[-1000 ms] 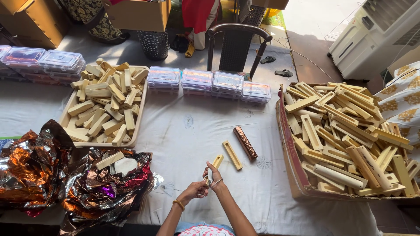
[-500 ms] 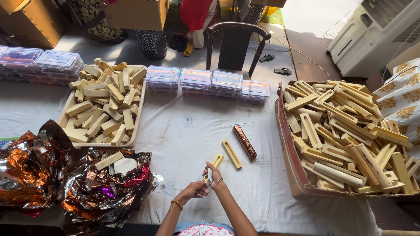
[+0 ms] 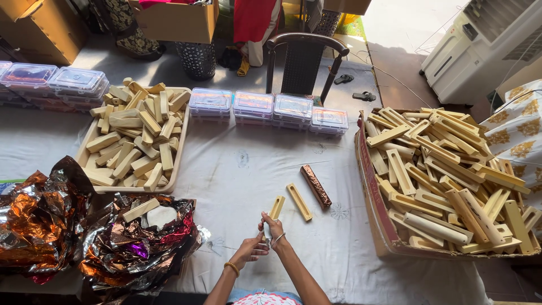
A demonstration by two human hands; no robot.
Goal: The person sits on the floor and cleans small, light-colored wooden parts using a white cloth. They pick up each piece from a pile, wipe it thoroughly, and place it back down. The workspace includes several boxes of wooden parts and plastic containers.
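Between both hands' grip, cream slotted stick upright.

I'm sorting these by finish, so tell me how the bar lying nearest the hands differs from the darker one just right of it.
The cream slotted bar is pale and matte; the copper foil-wrapped bar is dark, shiny and crinkled. The cream bar shows an open groove along its top, while foil hides the wrapped bar's surface. Both lie flat on the white tablecloth, similar in length, angled alike and apart.

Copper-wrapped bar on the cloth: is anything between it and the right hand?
Yes. A bare cream channel piece lies on the cloth between the right hand and the copper-wrapped bar; another cream piece is at the fingers.
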